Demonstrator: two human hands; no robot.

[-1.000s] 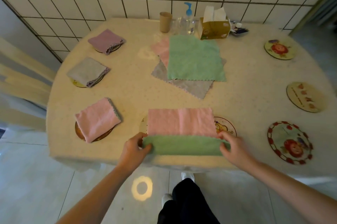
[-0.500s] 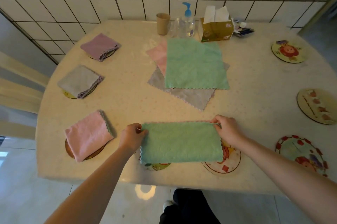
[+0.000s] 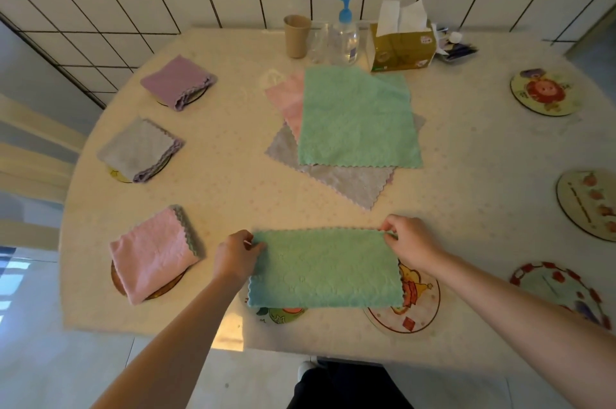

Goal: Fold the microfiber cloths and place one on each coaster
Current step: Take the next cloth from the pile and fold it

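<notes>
green cloth (image 3: 325,270): near half folded over, pink side hidden | hands at far corners

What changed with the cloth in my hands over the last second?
The near edge of the green cloth was folded up and away over the pink side, so only green shows. The left hand and right hand now pinch its far corners. The three folded cloths and the pile stayed put.

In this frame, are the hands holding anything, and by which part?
Both hold the half-folded green cloth: the left hand pinches its far left corner, the right hand its far right corner, as it lies flat on the table.
</notes>
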